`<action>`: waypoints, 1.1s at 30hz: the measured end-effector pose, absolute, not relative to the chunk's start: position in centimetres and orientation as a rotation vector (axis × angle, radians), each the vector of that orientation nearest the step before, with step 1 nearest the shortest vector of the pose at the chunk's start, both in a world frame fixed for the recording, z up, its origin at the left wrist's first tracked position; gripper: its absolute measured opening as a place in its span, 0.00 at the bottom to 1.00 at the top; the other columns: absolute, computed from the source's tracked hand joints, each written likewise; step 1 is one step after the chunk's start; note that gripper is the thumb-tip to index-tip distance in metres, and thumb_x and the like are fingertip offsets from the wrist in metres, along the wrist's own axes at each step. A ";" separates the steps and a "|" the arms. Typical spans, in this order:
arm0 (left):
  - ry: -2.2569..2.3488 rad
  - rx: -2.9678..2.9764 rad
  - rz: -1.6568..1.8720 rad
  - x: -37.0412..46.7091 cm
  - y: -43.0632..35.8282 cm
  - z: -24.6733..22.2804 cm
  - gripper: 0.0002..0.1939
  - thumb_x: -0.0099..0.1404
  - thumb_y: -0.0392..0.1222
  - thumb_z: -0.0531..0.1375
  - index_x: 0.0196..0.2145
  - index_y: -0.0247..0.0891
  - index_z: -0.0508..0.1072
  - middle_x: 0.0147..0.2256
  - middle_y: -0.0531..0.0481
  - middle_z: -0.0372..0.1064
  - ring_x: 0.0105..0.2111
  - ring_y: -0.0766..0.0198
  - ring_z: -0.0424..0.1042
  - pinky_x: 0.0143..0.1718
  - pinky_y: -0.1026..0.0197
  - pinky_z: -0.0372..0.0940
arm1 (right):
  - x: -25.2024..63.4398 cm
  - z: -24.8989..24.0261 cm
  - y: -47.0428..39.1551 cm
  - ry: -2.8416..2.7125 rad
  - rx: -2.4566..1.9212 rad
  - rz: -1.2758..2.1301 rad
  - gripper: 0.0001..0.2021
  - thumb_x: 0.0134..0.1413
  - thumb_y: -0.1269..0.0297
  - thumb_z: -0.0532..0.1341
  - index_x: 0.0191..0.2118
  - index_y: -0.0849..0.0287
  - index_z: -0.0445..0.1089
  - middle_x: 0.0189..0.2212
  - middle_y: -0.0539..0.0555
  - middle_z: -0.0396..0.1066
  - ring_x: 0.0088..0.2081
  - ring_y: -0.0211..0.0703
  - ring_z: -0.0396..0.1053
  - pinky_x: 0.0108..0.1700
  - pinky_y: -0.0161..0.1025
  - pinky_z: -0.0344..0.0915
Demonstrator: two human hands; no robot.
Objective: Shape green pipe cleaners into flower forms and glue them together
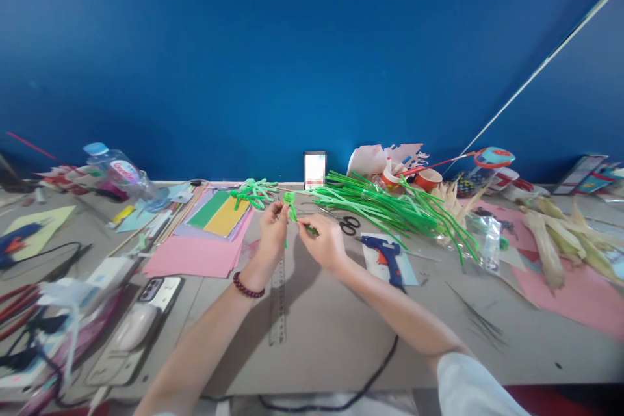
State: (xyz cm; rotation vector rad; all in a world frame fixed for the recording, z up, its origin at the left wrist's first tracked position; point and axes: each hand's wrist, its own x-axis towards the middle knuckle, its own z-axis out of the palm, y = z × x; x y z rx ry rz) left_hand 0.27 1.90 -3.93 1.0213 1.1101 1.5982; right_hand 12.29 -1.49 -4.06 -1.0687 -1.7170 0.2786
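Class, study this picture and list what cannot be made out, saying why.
All in the head view:
- Part of the green fuzzy wire: hidden by the right hand.
- Ruler numbers: too small.
- Upright screen content: blurred.
- Leftmost glue gun: cut off by the left edge.

On our table (336,364), the ruler (277,312) lies centrally. To its left we have the paper (192,257), with the bottle (117,171) farther left and back, and the phone (168,291) nearer us. Right of the ruler, the glue gun (389,255) lies on a sheet (408,274), the scissors (350,226) behind it. The husks (560,234) are far right, the wall (244,58) behind everything.
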 end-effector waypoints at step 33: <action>0.870 0.719 1.268 0.9 -0.8 0.5 0.10 0.45 0.40 0.71 0.26 0.34 0.77 0.26 0.50 0.74 0.25 0.68 0.70 0.29 0.65 0.63 | 16.8 0.1 0.9 -1.599 -0.942 0.976 0.11 0.48 0.58 0.66 0.36 0.58 0.76 0.35 0.54 0.77 0.36 0.43 0.74 0.41 0.41 0.70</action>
